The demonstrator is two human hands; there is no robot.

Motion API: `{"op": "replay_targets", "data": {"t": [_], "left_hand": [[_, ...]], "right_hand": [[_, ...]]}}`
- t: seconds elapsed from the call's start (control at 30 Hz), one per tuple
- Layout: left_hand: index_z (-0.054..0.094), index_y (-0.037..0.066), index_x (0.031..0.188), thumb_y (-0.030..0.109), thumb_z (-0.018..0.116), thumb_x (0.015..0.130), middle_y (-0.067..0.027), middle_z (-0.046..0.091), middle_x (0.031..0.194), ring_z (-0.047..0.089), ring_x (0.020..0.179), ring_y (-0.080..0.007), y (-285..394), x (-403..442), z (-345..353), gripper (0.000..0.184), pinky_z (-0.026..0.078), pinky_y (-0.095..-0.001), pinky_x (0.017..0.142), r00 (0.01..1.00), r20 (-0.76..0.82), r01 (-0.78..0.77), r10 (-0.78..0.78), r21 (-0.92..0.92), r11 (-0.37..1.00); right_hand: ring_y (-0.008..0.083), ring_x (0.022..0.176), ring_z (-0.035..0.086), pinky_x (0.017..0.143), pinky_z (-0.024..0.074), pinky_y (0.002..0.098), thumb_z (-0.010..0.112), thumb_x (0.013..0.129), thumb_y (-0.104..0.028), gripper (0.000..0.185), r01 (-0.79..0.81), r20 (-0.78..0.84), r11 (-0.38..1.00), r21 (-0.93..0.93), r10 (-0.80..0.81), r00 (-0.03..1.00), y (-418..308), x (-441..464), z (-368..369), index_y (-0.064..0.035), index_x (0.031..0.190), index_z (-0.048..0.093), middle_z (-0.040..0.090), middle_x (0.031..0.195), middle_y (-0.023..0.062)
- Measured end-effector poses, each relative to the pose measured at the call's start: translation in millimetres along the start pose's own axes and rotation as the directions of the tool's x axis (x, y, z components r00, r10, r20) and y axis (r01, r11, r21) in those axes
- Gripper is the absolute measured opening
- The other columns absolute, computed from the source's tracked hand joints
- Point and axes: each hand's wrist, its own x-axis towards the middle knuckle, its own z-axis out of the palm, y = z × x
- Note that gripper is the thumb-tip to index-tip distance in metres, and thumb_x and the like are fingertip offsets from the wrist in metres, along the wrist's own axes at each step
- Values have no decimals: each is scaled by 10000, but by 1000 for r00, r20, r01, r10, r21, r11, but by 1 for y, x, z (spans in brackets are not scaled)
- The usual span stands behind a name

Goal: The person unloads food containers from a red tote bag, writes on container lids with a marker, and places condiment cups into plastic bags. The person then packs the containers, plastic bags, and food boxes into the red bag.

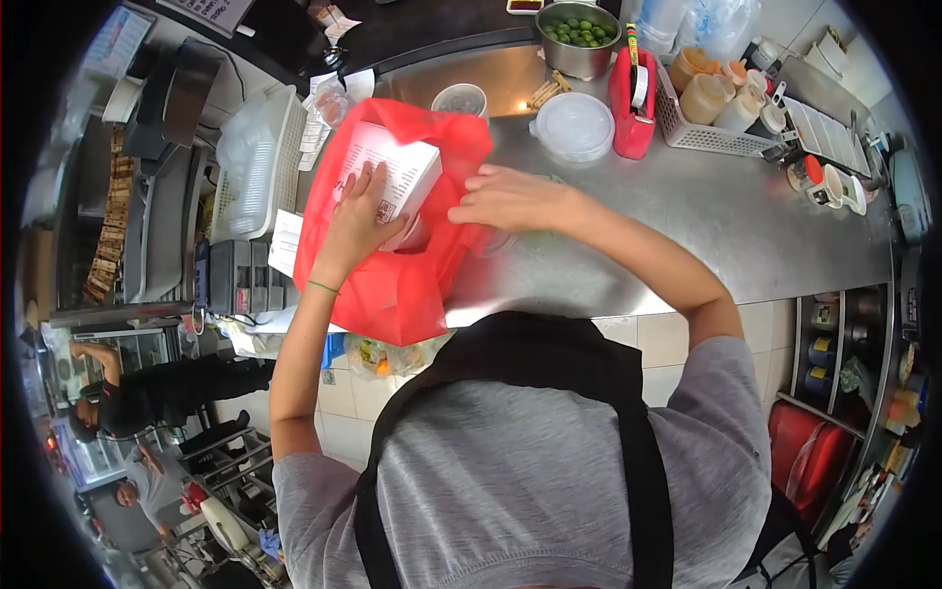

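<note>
A red fabric-like bag [392, 299] sits on the steel counter with its mouth gaping. Inside it are a white printed box [414, 169] and, partly hidden beside the box, a round pale container [416, 236]. My left hand [361, 221] lies on the box with its fingers spread. At the bag's right side, my right hand [505, 199] has its fingers drawn together on the red edge. A clear plastic piece [496, 242] lies just below that hand. Behind the bag stands a round cup or tub [459, 100].
Along the back are a pot of green limes [579, 37], lidded plastic tubs [574, 126], a red tape dispenser [634, 113] and a basket [711, 139] of sauce bottles. To the left, a white basket [285, 162] holds clear containers. People [162, 393] appear in the left background.
</note>
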Motion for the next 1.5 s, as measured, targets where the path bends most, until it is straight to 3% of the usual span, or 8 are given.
{"op": "replay_targets", "data": {"t": [0.3,0.5,0.73,0.87,1.03,1.27,1.33,1.5], "left_hand": [[312,43,1342,358,681,680,-208,341,1356,308,1252,-399,7,-7,11,821,349,-508,947,999,-47,25,-22,85,996],[268,57,1364,397,663,697,-211,251,1400,275,1268,-406,10,-14,13,847,315,-531,961,996,-70,62,-55,96,993],[124,94,1406,281,668,684,-293,159,1396,154,1278,-491,-6,-73,-10,923,249,-564,990,949,185,287,-255,-178,941],[102,132,1406,176,700,594,-269,195,1388,138,1269,-518,19,-103,-47,1009,201,-612,993,780,507,265,-366,261,928],[570,62,1050,199,689,581,-255,377,1292,232,1252,-488,12,-137,-63,502,156,-612,1010,900,367,122,-235,305,945],[584,24,950,135,654,622,-156,538,1084,445,1120,-354,31,-107,-33,353,347,-480,941,995,-58,97,-78,513,853],[577,10,915,164,628,704,-151,565,966,552,941,-313,36,-85,-27,267,458,-397,776,986,-45,158,-163,-108,982],[559,-6,929,249,621,772,-179,560,922,577,841,-327,10,-65,-25,306,480,-374,696,878,-59,475,-476,-23,880]], "right_hand": [[214,858,503,747,383,362,537,725,-119,90,-207,207,977,-52,213,955,-26,7,-46,-68,790,570,553,780,40],[307,827,536,685,428,415,537,830,-233,207,-579,-566,771,265,610,554,9,29,2,-32,859,576,595,869,118],[377,790,588,665,459,422,572,825,-193,273,-372,-271,720,586,607,747,-8,57,9,47,955,563,584,922,232],[384,906,568,783,450,426,545,845,-249,416,-428,-287,773,467,591,754,7,77,22,45,1132,477,580,970,248],[370,1071,494,886,405,416,535,846,-270,468,-580,138,659,479,596,791,-4,99,-6,24,1197,440,509,1135,261],[412,1192,369,987,327,405,542,843,-267,498,-355,-46,852,385,402,914,-25,119,22,12,1236,416,374,1298,255],[408,1200,364,988,333,395,555,836,-241,502,-317,-81,809,496,406,910,-16,126,40,1,1250,406,362,1309,253],[405,1038,486,859,413,416,569,819,-173,406,-397,-82,815,422,471,878,-9,117,5,8,1164,456,497,1109,252]]}}
